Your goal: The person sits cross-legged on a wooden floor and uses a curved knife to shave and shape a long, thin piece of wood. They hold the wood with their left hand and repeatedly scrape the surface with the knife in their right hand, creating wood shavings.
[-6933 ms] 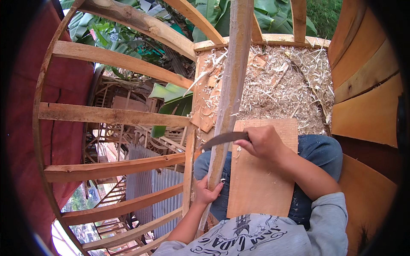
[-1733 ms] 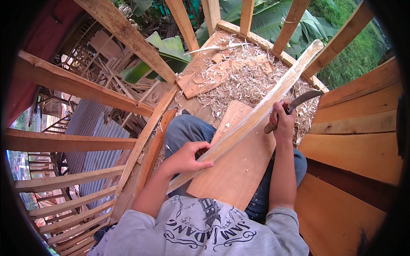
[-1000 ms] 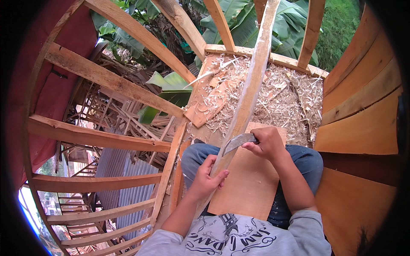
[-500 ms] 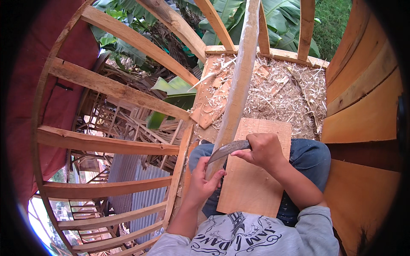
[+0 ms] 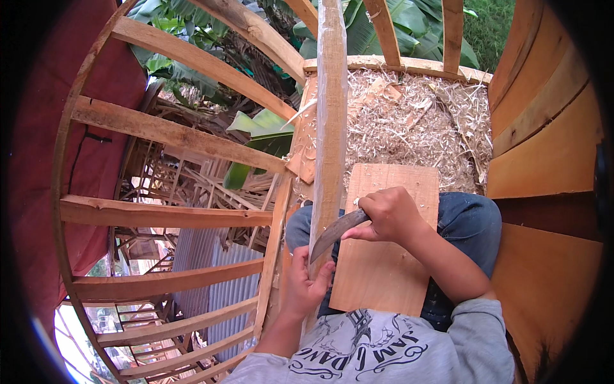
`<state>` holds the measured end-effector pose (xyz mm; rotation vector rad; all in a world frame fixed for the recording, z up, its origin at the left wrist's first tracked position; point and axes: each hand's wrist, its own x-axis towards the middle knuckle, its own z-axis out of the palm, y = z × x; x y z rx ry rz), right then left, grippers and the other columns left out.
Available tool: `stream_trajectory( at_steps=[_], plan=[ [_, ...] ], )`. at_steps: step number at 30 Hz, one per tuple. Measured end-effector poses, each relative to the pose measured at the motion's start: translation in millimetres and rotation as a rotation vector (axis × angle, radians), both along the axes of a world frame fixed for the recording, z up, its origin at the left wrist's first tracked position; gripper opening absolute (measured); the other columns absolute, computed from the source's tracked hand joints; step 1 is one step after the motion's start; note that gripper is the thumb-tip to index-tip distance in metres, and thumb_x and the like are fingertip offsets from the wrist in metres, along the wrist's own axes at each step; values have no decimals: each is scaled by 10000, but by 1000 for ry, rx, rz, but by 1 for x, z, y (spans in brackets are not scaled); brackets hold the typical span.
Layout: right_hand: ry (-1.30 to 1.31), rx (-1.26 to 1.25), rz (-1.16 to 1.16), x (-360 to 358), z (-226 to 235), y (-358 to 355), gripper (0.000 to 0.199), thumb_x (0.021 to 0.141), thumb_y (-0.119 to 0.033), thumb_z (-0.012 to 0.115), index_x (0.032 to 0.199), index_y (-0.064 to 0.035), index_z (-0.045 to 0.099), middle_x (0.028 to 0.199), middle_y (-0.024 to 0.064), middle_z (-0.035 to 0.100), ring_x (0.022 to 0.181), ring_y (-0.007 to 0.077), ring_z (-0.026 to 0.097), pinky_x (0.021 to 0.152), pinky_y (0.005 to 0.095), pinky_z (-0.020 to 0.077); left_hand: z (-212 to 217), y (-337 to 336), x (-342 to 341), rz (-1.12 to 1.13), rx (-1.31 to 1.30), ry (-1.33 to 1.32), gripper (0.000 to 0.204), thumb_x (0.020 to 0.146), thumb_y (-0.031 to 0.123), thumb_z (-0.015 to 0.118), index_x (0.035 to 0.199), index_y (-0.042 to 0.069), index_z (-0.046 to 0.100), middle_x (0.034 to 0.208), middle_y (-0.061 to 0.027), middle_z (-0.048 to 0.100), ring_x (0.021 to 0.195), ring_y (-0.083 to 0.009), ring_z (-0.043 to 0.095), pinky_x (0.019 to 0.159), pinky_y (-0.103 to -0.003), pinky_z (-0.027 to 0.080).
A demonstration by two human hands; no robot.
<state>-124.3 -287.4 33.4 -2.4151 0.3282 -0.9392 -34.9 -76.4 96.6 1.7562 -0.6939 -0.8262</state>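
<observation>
Floor shavings [image 5: 416, 141] beside slatted railing [image 5: 166, 212], behind wooden pole [image 5: 331, 115]

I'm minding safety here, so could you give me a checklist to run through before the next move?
1. Right hand closed on the knife: ok, wrapped around its handle end.
2. Left hand on the wooden pole: ok, gripping it low down.
3. Left hand well clear of the blade: not ok, the tip lies very close to it.
4. Board over the jeans: ok, lying across the lap.
5. Pole's far end free: cannot tell, it leaves the picture.
</observation>
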Motion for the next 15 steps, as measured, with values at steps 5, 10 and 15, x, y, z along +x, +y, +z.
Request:
stream_trajectory(
  at_steps=[5,10,15],
  plan=[
    [100,28,49,1,-16,-4,657,678,-688,657,540,-68,490,491,84,502,454,278,557,458,362,442,-13,15,-3,51,38,-40,290,903,98,617,1105,20,424,873,-89,609,616,-103,566,535,-243,459],
    [35,20,-4,4,-17,5,695,686,-727,622,490,-75,484,448,79,489,420,266,556,429,347,444,-14,14,-4,-59,136,-392,269,940,88,545,1105,40,338,785,-44,524,537,-54,466,457,-190,379],
    [63,31,-129,5,-13,10,710,618,-757,639,493,-81,463,439,77,471,417,260,550,416,339,435,-4,9,-8,-30,163,-409,344,918,136,591,1153,-24,397,904,-225,631,802,-342,666,672,-381,507]
  ],
)
